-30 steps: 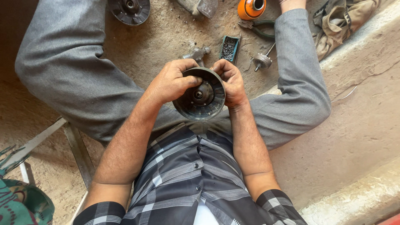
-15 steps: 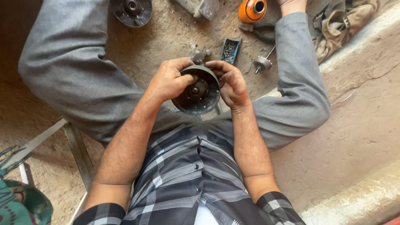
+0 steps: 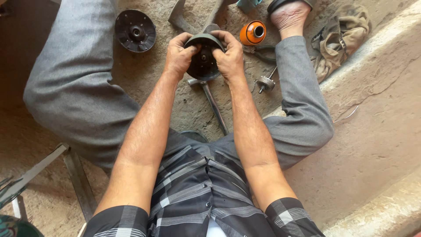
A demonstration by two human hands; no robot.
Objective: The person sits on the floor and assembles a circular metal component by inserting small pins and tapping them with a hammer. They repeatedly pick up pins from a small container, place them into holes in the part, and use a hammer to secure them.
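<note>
A dark round metal part (image 3: 203, 61) is gripped from both sides by the left hand (image 3: 179, 55) and right hand (image 3: 230, 57), fingers closed on its rim, above the dirt floor (image 3: 175, 101), near an orange cylinder (image 3: 252, 33).

Setting: an informal repair workshop at ground level, the person sitting directly on a bare, dusty concrete floor (image 3: 372, 131). Evidence: greasy metal machine parts are lying loose on the ground, among them a dark round metal disc (image 3: 135, 31), a small toothed gear on a shaft (image 3: 265, 83), a long metal rod (image 3: 214, 104) and an orange cylindrical part (image 3: 253, 33). A soiled, crumpled rag (image 3: 340, 39) is sitting by a raised concrete ledge (image 3: 386, 48). A metal frame (image 3: 66, 169) is standing at the lower left. No bench is showing; all work pieces are resting on the floor.
</note>
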